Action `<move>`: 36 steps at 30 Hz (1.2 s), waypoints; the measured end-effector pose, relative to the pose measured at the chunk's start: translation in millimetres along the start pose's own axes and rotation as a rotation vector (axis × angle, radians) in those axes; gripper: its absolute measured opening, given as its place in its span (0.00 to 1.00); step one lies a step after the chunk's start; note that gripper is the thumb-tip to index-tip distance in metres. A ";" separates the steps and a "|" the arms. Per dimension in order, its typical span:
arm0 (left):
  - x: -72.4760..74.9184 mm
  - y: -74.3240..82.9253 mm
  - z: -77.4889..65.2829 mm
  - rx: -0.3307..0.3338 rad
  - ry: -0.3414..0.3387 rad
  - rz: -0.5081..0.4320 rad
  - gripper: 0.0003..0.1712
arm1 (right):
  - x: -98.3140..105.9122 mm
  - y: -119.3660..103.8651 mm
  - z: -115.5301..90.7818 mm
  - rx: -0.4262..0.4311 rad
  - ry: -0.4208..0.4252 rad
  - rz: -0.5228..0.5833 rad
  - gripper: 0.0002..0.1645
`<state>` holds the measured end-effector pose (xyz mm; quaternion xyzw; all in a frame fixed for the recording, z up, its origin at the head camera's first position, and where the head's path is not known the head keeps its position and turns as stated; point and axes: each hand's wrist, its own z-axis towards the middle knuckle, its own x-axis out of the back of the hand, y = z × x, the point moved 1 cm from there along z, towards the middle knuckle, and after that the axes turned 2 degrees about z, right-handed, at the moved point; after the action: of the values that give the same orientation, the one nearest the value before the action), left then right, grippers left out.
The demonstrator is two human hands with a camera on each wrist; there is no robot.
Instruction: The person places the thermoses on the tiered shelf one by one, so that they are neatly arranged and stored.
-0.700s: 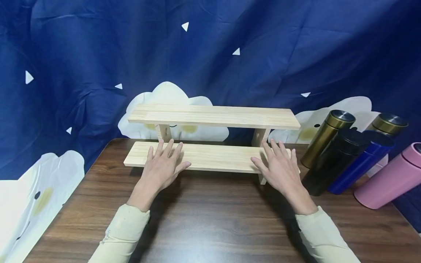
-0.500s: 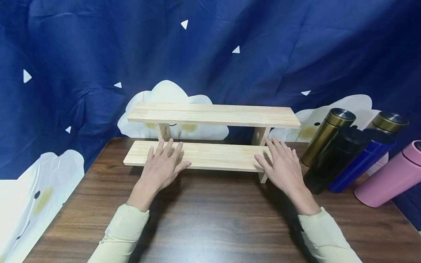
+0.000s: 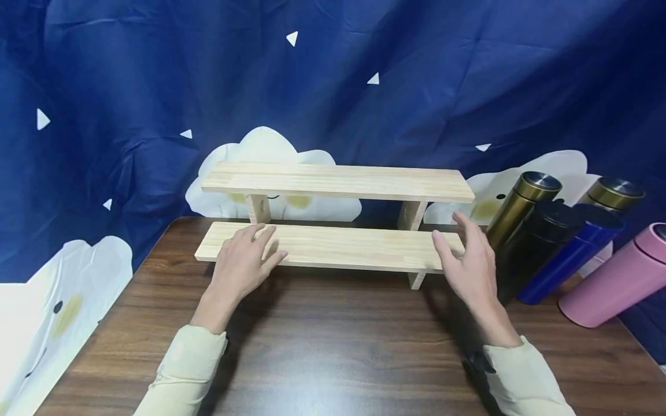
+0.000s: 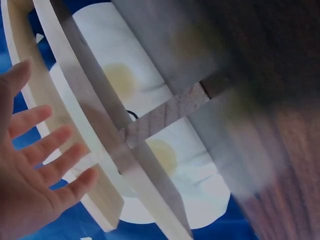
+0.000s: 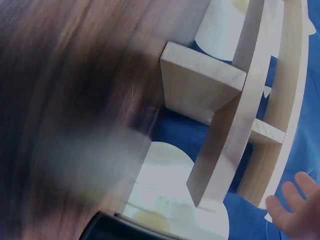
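Observation:
A pale two-tier wooden shelf (image 3: 343, 247) stands at the back of the table. My left hand (image 3: 240, 260) is over the left end of its lower board, fingers spread and slightly bent, holding nothing. In the left wrist view the fingers (image 4: 65, 142) show in front of the boards; contact cannot be made out. By the lower board's right end, my right hand (image 3: 472, 268) is turned partly sideways, thumb apart from the fingers, with nothing in it. Just right of it leans, as seen here, a black bottle (image 3: 536, 240); the hand covers part of its left side.
Around the black bottle stand a gold bottle (image 3: 517, 211), a blue bottle (image 3: 559, 260), a second gold bottle (image 3: 613, 195) and a pink bottle (image 3: 611, 283). Behind the brown wooden table (image 3: 333, 346) hangs a blue curtain (image 3: 333, 86) with white clouds.
My right hand has moved right, off the shelf's lower board toward the bottles, and turned sideways. My left hand has shifted slightly left and its fingers have bent a little.

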<state>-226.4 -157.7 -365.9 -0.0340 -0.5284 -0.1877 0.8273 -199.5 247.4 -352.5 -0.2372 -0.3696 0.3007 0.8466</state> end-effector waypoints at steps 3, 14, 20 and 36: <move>0.7 -4.3 -1.2 0.021 0.081 -0.037 0.29 | 4.7 -0.5 -0.3 0.037 0.098 0.030 0.31; 5.5 -23.6 -3.1 0.174 0.139 -0.173 0.24 | 29.6 -12.3 8.8 0.118 0.312 0.126 0.27; 4.0 -35.2 -5.4 0.200 0.191 -0.223 0.28 | 42.6 -18.1 12.3 0.099 0.362 0.134 0.28; 3.8 -65.3 -10.3 0.405 0.203 -0.303 0.29 | 65.3 -36.1 16.6 0.053 0.467 0.235 0.27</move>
<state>-238.8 -221.9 -376.4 0.2308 -0.4686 -0.2022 0.8284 -164.5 269.5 -288.3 -0.3192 -0.1262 0.3435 0.8742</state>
